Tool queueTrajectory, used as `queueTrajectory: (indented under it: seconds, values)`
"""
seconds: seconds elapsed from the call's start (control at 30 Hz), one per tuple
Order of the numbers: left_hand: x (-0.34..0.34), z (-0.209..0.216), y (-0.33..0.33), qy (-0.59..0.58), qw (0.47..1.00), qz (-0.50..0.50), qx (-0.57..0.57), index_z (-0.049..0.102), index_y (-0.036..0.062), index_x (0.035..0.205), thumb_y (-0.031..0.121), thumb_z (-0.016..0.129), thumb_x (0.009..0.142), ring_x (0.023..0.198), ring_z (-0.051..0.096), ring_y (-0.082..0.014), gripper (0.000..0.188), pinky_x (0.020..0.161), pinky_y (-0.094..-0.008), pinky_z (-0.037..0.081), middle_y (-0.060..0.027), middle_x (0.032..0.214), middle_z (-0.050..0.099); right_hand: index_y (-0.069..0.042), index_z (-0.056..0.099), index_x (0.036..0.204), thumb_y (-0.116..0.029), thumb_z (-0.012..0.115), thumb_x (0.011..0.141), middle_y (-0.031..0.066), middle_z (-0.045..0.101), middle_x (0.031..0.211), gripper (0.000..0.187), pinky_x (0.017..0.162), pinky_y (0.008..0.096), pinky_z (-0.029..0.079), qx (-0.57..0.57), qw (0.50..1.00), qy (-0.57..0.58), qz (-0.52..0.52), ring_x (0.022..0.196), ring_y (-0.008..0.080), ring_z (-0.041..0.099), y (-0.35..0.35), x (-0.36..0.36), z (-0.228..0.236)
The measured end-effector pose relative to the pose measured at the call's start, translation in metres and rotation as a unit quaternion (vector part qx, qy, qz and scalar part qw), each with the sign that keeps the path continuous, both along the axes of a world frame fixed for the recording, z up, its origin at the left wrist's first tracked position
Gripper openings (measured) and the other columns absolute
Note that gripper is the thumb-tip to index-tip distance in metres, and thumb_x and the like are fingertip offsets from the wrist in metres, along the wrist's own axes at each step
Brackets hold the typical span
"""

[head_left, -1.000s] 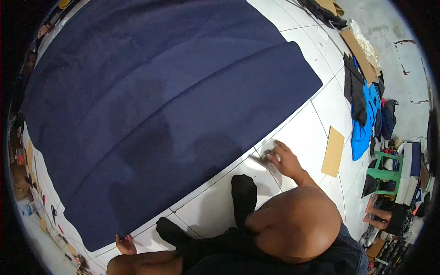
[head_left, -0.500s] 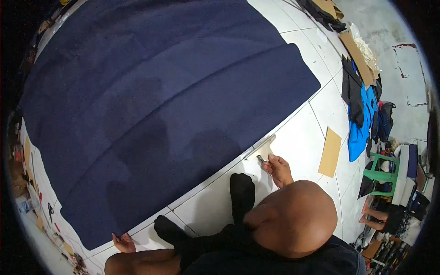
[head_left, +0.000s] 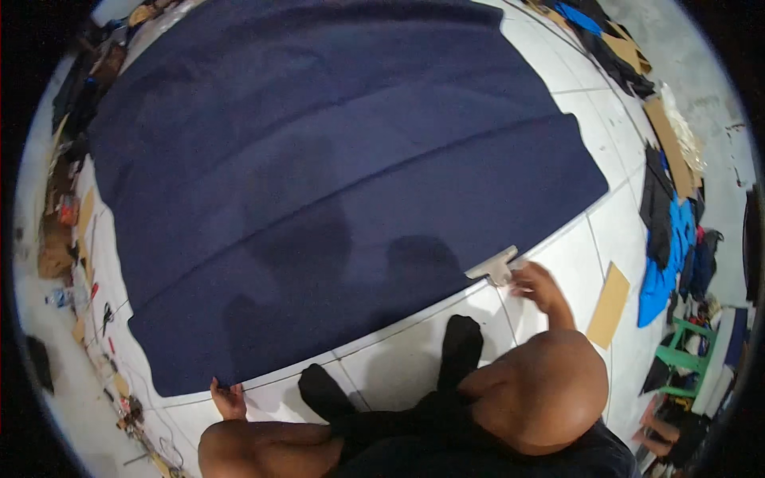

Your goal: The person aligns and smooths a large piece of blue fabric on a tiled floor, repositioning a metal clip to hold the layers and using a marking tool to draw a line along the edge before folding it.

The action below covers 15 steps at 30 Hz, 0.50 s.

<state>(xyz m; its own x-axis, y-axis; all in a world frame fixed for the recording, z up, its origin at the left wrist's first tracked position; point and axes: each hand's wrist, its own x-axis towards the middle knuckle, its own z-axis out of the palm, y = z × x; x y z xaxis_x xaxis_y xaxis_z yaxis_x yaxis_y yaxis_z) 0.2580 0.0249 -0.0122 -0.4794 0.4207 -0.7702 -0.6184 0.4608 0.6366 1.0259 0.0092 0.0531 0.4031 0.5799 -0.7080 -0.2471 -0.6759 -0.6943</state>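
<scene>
A big dark blue cloth lies flat on the white tile floor. The right hand has moved up to the near edge of the cloth, and now it is pinching a pale flat clip tool that sits right on that edge. A moment ago the tool was back from the edge. The left hand stays at the near left corner of the cloth, its fingers pressed on it. It looks like the edge is being fixed in place.
</scene>
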Motion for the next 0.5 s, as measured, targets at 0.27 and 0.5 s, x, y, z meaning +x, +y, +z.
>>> queueTrajectory:
  seconds: [0.27,0.5]
  values:
    - [-0.039,-0.014,-0.025,0.027,0.998,0.004,0.053,0.055,0.0056,0.113,0.03,0.059,0.09,0.079,0.056,-0.0178,0.034,0.075,-0.0306,0.049,-0.0073,0.1,0.06,-0.01,0.053,0.083,-0.028,0.058,0.088,-0.0006,0.047,0.061,0.02,0.043,0.0228,0.037,0.081,0.962,0.002,-0.26,0.05,0.0104,0.045,0.028,0.016,-0.038]
    - [-0.049,0.062,-0.068,0.068,0.995,0.034,0.067,0.055,-0.0013,0.115,0.023,0.056,0.089,0.091,0.06,-0.0241,0.036,0.08,-0.0359,0.051,-0.0136,0.107,0.061,-0.003,0.048,0.125,-0.029,0.061,0.084,0.0079,0.061,0.114,0.05,0.084,0.0324,0.046,0.197,0.962,-0.022,-0.188,0.099,0.0221,0.06,-0.009,0.028,0.051]
